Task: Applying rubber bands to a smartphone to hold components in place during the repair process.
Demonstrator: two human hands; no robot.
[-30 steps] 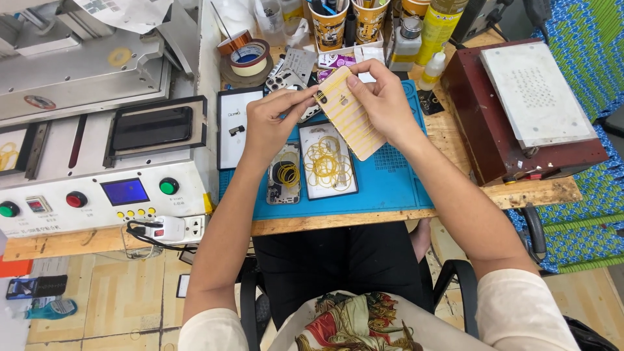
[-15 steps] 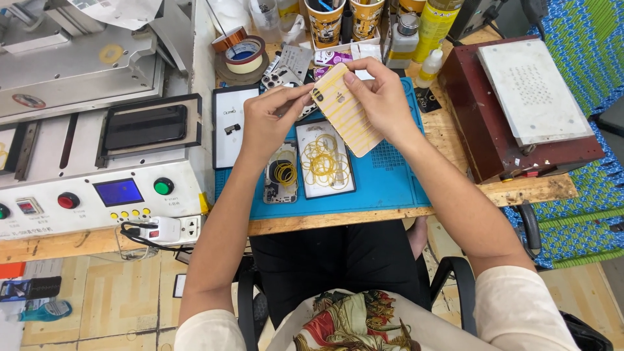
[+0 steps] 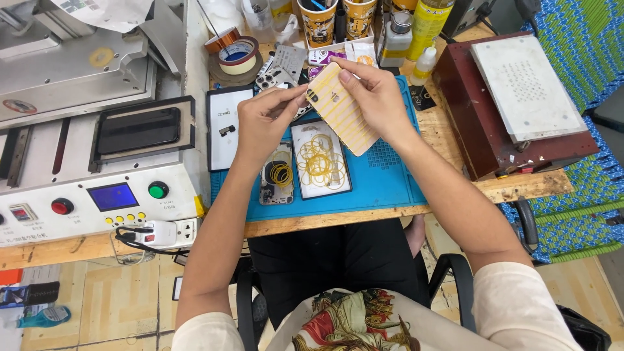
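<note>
A wooden workbench (image 3: 455, 188) stands over a floor of pale patterned tiles (image 3: 84, 305). A grey machine with a small blue screen (image 3: 97, 162) fills the left side. On the right stands a woven blue and green chair (image 3: 572, 221), in even light

My right hand (image 3: 377, 97) covered the top edge of the banded phone back (image 3: 341, 107), and I couldn't tell how my left hand (image 3: 263, 123) gripped its corner. The cups (image 3: 338, 16) were cut off at the frame's top
</note>
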